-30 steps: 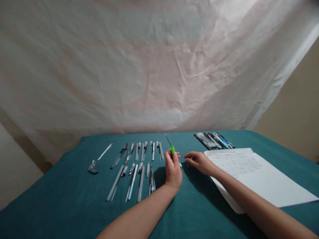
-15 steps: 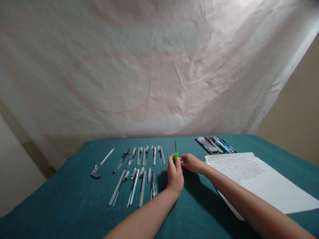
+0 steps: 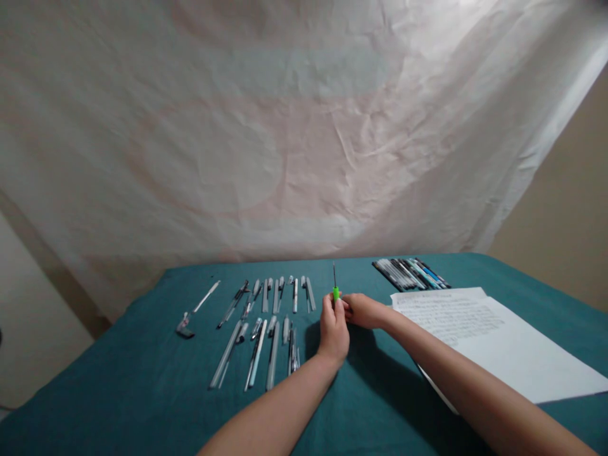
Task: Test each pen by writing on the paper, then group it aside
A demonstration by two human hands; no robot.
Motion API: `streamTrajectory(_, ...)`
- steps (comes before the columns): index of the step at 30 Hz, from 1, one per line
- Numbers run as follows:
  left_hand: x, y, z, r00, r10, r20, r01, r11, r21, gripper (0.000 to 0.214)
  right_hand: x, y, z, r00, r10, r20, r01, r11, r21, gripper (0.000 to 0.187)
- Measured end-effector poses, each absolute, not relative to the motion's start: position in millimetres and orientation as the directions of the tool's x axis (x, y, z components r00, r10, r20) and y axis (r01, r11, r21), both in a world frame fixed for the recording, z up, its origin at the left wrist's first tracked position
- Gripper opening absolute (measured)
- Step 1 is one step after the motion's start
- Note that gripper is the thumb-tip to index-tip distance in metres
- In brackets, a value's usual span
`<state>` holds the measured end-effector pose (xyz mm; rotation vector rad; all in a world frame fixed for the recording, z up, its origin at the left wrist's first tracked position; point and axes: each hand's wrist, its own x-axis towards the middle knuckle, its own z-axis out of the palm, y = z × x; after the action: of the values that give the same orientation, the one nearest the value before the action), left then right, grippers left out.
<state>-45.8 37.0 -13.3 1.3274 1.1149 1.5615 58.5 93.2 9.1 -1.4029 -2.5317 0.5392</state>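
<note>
My left hand (image 3: 333, 328) is closed around a pen part with a bright green grip (image 3: 335, 293) and a thin dark refill tip pointing up and away. My right hand (image 3: 363, 310) is pressed against it from the right, fingers pinched at the green piece. What the right fingers hold is hidden. Both hands hover just above the teal tablecloth (image 3: 142, 380), mid-table.
Two rows of taken-apart pens and clear barrels (image 3: 266, 316) lie left of my hands. A small clip-like part (image 3: 184, 327) and a thin white stick (image 3: 206, 296) lie farther left. A bundle of whole pens (image 3: 411, 273) sits at the back right. Written paper sheets (image 3: 484, 342) lie right.
My right hand has moved left from beside the paper to meet my left hand at the green pen part. The refill tip has swung from tilted left to nearly upright.
</note>
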Motion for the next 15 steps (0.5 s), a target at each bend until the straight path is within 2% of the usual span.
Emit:
streamTrajectory(6, -45.5, 35.1, -10.9, -0.087, 0.944, 0.318, 0.001, -0.319, 0.948, 0.024, 74.4, 85.6, 9.9, -0.446, 0.893, 0.058, 0.805, 0.429, -0.41, 0.006)
streamTrajectory(8, -45.1, 35.0, -11.7, -0.069, 0.942, 0.329, 0.014, -0.328, 0.944, 0.025, 85.5, 90.3, 16.1, -0.401, 0.908, 0.12, 0.794, 0.41, -0.448, 0.008)
streamTrajectory(11, -44.2, 34.4, -12.9, -0.036, 0.939, 0.342, 0.034, -0.341, 0.939, 0.026, 104.9, 100.0, 33.7, -0.301, 0.922, 0.244, 0.757, 0.387, -0.527, 0.022)
streamTrajectory(13, -43.5, 33.1, -13.0, -0.014, 0.937, 0.348, 0.044, -0.348, 0.937, 0.026, 116.1, 102.8, 48.4, -0.215, 0.917, 0.337, 0.665, 0.39, -0.637, 0.03)
streamTrajectory(15, -42.8, 31.0, -12.3, 0.005, 0.936, 0.352, 0.051, -0.351, 0.935, 0.026, 123.1, 100.2, 62.3, -0.099, 0.903, 0.418, 0.394, 0.421, -0.817, 0.032)
